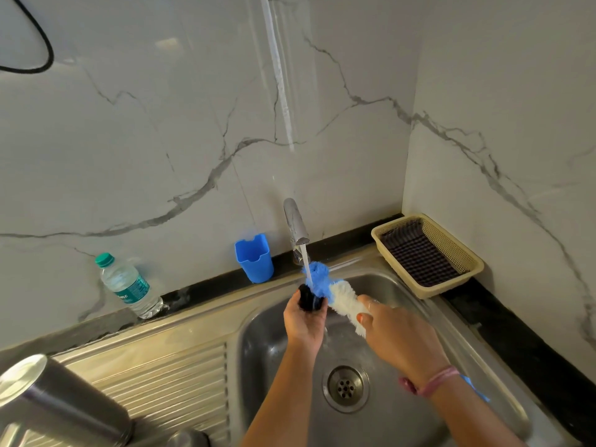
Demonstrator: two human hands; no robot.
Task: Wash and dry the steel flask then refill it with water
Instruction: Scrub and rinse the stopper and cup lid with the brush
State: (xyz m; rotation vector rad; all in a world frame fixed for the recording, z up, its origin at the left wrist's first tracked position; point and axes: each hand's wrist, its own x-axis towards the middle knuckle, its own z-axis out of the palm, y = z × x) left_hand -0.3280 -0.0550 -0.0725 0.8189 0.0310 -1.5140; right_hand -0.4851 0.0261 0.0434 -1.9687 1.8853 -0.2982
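Note:
The steel flask (pixel 54 401) lies on its side on the ribbed drainboard at the lower left, apart from both hands. Over the sink basin (pixel 274 353) my left hand (pixel 303 321) grips a small black cap (pixel 309 298) under the running tap (pixel 296 225). My right hand (pixel 392 330) holds a bottle brush (pixel 342 300) by its white bristle part. The brush's blue tip touches the cap in the water stream. The brush's blue handle end shows behind my right wrist.
A blue plastic holder (pixel 254 258) stands by the wall left of the tap. A clear water bottle (pixel 129 285) with a green cap leans against the wall. A cream basket (pixel 429 253) holding a dark checked cloth sits at the right corner. The drain (pixel 345 387) is below my hands.

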